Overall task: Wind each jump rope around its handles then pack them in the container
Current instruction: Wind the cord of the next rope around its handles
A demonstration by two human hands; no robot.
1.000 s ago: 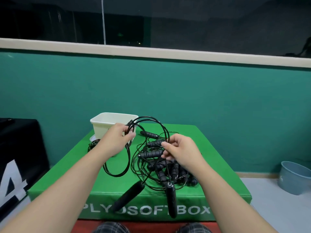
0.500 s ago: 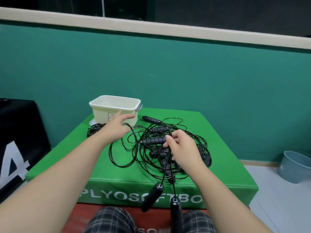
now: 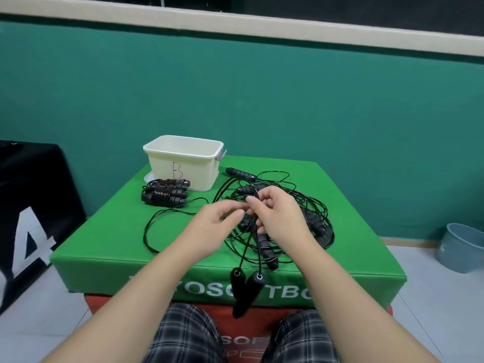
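Nearest, two handles (image 3: 245,289) now dangle side by side over the near edge of the green box (image 3: 110,247), brought together from splayed apart. Above them the right hand (image 3: 280,216) pinches their cords, and the left hand (image 3: 209,226), fingers loosely curled, has left the far loop to meet it. Winding can likely start. Beyond, the tangle (image 3: 309,218) waits; far left, a wound bundle (image 3: 165,192) lies beside the container (image 3: 183,163).

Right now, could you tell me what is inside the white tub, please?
Only the far inner wall of the tub shows, bare and white. Its near wall hides the floor, so anything lying low inside cannot be seen.
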